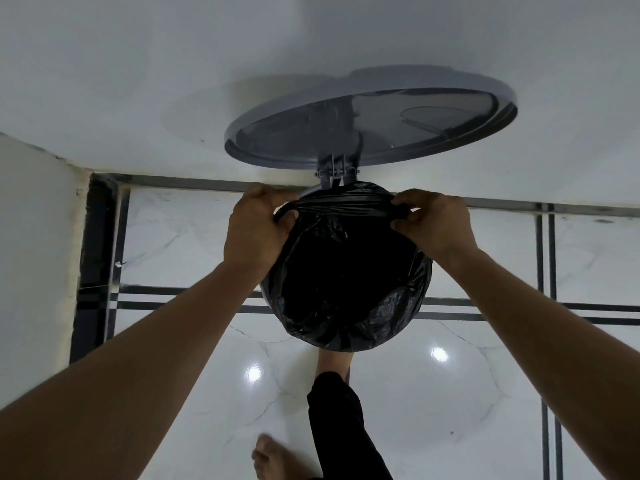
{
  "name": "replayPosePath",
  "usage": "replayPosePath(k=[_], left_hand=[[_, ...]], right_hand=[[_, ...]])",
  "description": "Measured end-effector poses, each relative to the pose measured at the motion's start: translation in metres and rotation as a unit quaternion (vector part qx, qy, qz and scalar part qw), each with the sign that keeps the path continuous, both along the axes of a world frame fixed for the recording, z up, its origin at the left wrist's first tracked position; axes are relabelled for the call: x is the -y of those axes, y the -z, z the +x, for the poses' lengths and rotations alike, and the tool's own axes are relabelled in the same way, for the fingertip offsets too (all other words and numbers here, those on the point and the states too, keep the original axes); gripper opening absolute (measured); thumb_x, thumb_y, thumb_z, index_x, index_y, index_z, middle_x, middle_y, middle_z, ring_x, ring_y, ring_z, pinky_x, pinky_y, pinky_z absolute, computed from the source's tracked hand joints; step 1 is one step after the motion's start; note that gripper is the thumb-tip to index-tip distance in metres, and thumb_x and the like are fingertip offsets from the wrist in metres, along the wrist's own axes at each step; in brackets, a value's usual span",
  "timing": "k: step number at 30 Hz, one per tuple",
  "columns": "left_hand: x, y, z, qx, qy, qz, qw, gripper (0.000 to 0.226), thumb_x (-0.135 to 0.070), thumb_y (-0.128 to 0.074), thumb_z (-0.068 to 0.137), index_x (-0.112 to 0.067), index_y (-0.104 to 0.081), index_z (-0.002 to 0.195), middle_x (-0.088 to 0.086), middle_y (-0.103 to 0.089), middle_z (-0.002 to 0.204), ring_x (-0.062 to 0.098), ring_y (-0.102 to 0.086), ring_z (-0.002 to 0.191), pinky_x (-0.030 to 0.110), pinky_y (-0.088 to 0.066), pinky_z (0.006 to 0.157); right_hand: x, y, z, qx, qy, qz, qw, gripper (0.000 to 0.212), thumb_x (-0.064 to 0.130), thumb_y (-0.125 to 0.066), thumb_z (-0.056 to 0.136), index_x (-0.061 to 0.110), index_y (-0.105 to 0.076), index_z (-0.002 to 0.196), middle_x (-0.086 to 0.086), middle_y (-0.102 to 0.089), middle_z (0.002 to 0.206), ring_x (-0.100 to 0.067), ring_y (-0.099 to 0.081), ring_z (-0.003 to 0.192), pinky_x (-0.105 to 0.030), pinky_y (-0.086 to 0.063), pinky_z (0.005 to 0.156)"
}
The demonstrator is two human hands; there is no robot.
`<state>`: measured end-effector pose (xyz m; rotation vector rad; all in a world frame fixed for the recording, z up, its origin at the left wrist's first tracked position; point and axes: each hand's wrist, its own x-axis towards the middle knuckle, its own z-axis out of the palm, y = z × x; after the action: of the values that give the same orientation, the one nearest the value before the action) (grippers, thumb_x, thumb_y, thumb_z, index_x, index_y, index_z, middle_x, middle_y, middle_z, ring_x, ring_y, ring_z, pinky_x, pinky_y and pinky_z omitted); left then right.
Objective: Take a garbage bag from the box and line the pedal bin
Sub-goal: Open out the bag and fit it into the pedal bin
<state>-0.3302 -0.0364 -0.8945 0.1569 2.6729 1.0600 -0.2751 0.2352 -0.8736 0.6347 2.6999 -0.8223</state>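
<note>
A black garbage bag point(346, 282) sits inside the round pedal bin, its edge folded over the near and side rim. The bin's grey lid point(374, 116) stands open against the white wall, held by a hinge point(334, 169). My left hand point(258, 230) grips the bag's edge at the far left of the rim. My right hand point(434, 225) pinches the edge at the far right. Between the hands the bag's edge is stretched in a taut band just below the hinge. A foot point(334, 363) in a dark trouser leg reaches under the bin's front. The box is not in view.
The bin stands close to a white wall point(311, 46) on glossy white marble floor point(485, 393) with dark inlay lines. A white wall corner point(34, 254) juts in at the left. My other bare foot point(273, 459) rests on the floor at the bottom.
</note>
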Motion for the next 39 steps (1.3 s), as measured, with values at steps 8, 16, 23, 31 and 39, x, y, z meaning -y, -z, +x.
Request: replayPosePath(k=[8, 16, 23, 31, 39], left_hand=[[-0.001, 0.002, -0.012, -0.042, -0.004, -0.025, 0.999, 0.017, -0.021, -0.061, 0.098, -0.022, -0.077, 0.105, 0.002, -0.075, 0.099, 0.02, -0.067, 0.083, 0.026, -0.048, 0.08], [0.003, 0.004, -0.017, -0.062, 0.1, -0.065, 0.991, 0.023, -0.027, -0.068, 0.096, -0.025, -0.078, 0.116, 0.003, -0.069, 0.108, 0.026, -0.069, 0.087, 0.029, -0.051, 0.084], [-0.003, 0.005, -0.031, -0.045, 0.099, -0.079, 0.991, 0.02, -0.014, -0.06, 0.096, -0.016, -0.079, 0.103, 0.004, -0.068, 0.093, 0.023, -0.066, 0.081, 0.024, -0.044, 0.074], [-0.016, 0.007, -0.06, 0.157, -0.025, -0.065, 0.985, 0.013, -0.019, -0.065, 0.092, -0.018, -0.078, 0.096, 0.001, -0.072, 0.114, 0.021, -0.068, 0.105, 0.032, -0.055, 0.097], [-0.024, 0.003, -0.08, 0.379, -0.049, 0.001, 0.924, 0.009, -0.006, -0.055, 0.087, -0.011, -0.062, 0.083, 0.006, -0.056, 0.08, 0.018, -0.055, 0.077, 0.032, -0.049, 0.07]], right_hand=[[-0.002, 0.01, -0.014, -0.016, 0.015, 0.032, 0.999, 0.014, 0.022, -0.064, 0.093, 0.027, -0.076, 0.097, -0.002, -0.077, 0.085, -0.02, -0.07, 0.072, -0.028, -0.06, 0.072], [-0.009, 0.003, -0.038, 0.062, 0.045, -0.018, 0.997, 0.013, 0.022, -0.064, 0.092, 0.029, -0.075, 0.089, -0.001, -0.076, 0.072, -0.012, -0.074, 0.064, -0.016, -0.057, 0.069], [-0.006, 0.004, -0.06, 0.156, 0.085, -0.04, 0.983, 0.014, 0.015, -0.062, 0.093, 0.008, -0.074, 0.09, -0.004, -0.077, 0.082, -0.019, -0.074, 0.076, -0.033, -0.062, 0.078], [-0.015, 0.003, -0.079, 0.223, 0.19, -0.147, 0.945, 0.006, 0.006, -0.065, 0.088, 0.004, -0.07, 0.092, -0.01, -0.066, 0.079, -0.017, -0.06, 0.064, -0.025, -0.052, 0.058], [-0.016, 0.013, -0.075, 0.282, 0.296, -0.283, 0.868, 0.011, 0.009, -0.056, 0.095, 0.012, -0.061, 0.085, 0.001, -0.048, 0.075, -0.01, -0.03, 0.054, -0.024, -0.022, 0.051]])
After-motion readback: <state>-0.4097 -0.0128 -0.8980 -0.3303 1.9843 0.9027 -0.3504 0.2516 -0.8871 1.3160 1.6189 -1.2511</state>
